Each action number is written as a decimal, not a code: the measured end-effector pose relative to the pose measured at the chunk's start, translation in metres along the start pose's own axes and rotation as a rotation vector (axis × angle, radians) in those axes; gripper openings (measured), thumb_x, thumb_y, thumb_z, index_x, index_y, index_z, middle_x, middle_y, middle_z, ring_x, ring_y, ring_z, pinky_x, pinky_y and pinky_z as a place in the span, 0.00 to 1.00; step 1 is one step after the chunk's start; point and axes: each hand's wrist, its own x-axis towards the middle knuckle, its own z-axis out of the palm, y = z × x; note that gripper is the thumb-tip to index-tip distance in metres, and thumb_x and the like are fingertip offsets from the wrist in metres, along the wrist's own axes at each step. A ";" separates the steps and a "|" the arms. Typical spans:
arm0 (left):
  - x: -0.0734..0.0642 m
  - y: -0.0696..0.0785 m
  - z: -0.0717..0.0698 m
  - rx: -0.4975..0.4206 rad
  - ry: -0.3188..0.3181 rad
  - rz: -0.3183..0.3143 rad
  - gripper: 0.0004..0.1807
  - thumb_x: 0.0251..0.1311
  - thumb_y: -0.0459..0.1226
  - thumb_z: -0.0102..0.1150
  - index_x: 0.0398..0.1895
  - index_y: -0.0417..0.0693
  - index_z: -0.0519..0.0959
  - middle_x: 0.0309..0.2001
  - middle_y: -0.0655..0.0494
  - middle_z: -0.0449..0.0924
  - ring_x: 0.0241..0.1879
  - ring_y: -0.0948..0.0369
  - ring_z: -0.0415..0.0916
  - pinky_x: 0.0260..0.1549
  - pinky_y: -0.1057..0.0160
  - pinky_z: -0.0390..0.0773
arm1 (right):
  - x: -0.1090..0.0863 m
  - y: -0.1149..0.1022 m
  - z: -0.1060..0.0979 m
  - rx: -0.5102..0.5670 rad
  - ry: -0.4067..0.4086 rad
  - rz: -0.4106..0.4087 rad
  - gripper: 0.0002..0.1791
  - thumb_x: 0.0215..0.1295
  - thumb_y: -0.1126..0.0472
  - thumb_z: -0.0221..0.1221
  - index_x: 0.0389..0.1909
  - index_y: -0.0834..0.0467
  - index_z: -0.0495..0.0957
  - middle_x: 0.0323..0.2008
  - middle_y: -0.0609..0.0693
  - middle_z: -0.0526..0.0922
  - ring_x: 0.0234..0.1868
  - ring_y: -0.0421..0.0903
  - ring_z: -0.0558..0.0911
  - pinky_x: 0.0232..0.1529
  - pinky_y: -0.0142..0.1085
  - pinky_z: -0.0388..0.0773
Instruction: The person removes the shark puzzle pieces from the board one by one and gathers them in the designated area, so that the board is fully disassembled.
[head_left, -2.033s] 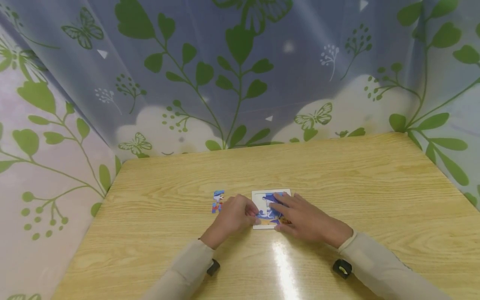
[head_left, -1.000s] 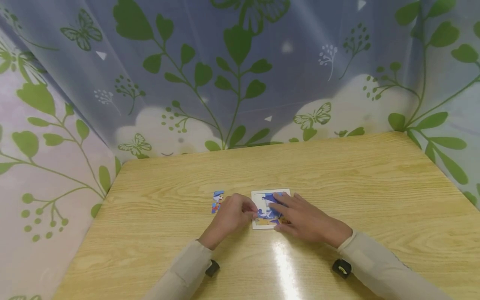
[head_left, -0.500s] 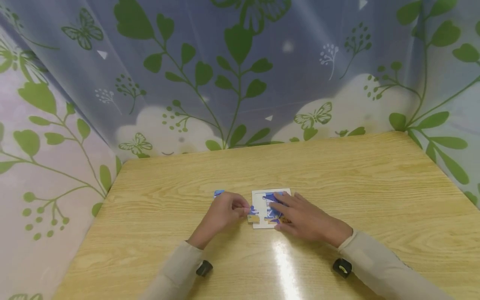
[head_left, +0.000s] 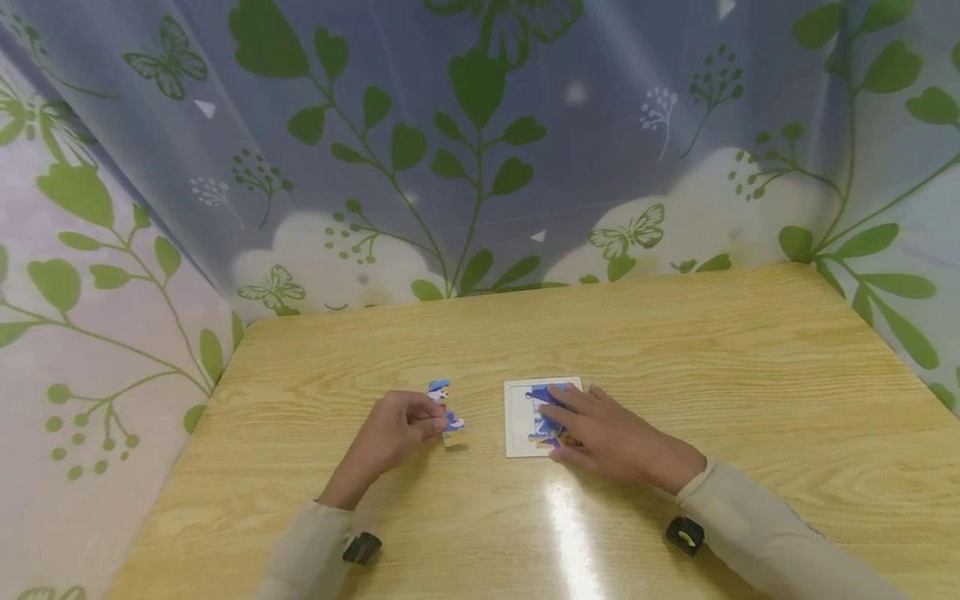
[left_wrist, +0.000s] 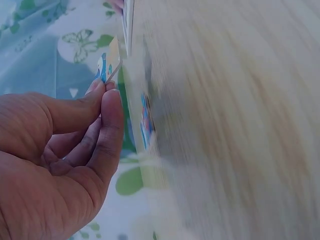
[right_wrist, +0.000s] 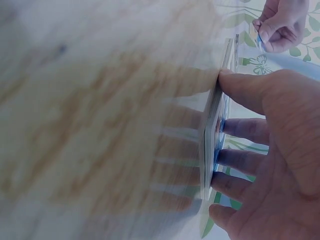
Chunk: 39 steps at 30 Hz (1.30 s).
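My left hand (head_left: pixel 393 432) pinches a jigsaw puzzle piece (head_left: pixel 454 439) between thumb and fingers, left of the puzzle board. Blue and tan print shows on this piece, which is held above the table in the left wrist view. Behind it lies a loose, colorful puzzle part (head_left: pixel 438 388), partly covered by the left hand. The white-framed puzzle board (head_left: pixel 519 421) shows bare backing on its left half and blue printed pieces on its right. My right hand (head_left: pixel 611 432) rests on those pieces, fingers spread; its thumb touches the board's edge (right_wrist: pixel 205 160) in the right wrist view.
The wood-grain table (head_left: pixel 337 358) extends around the board. A curtain (head_left: pixel 600 125) with leaves and butterflies hangs along the far edge and both sides. A black wrist device (head_left: pixel 362 548) sits at the left sleeve, and another (head_left: pixel 685 536) at the right.
My left hand has lifted the puzzle piece out of the board's left side and carried it left, beside the loose part. The right hand has stayed on the board.
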 end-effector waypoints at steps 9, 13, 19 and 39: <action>-0.006 -0.015 -0.012 0.050 -0.002 -0.039 0.03 0.61 0.31 0.69 0.31 0.41 0.86 0.28 0.57 0.84 0.29 0.62 0.78 0.30 0.63 0.78 | -0.001 -0.001 -0.001 0.006 -0.007 0.005 0.33 0.75 0.51 0.57 0.73 0.66 0.65 0.73 0.69 0.61 0.74 0.65 0.61 0.71 0.65 0.53; -0.007 -0.018 -0.016 0.068 -0.016 -0.043 0.02 0.61 0.31 0.69 0.32 0.40 0.86 0.27 0.58 0.83 0.28 0.63 0.77 0.30 0.62 0.77 | -0.001 -0.001 -0.001 0.006 -0.008 0.006 0.33 0.75 0.51 0.57 0.72 0.66 0.65 0.73 0.69 0.61 0.74 0.65 0.61 0.71 0.65 0.53; -0.009 -0.020 -0.018 0.074 -0.022 -0.046 0.02 0.59 0.30 0.70 0.34 0.39 0.87 0.26 0.57 0.83 0.27 0.63 0.77 0.28 0.63 0.76 | 0.000 0.001 0.000 0.001 -0.003 -0.002 0.34 0.75 0.50 0.57 0.72 0.66 0.65 0.73 0.70 0.61 0.73 0.65 0.62 0.70 0.65 0.53; -0.006 -0.017 -0.008 0.175 0.027 -0.092 0.06 0.56 0.27 0.71 0.25 0.45 0.87 0.25 0.60 0.83 0.27 0.63 0.76 0.30 0.62 0.77 | 0.000 0.000 0.000 0.017 -0.013 0.015 0.34 0.75 0.50 0.57 0.73 0.66 0.63 0.74 0.69 0.59 0.74 0.65 0.60 0.71 0.65 0.51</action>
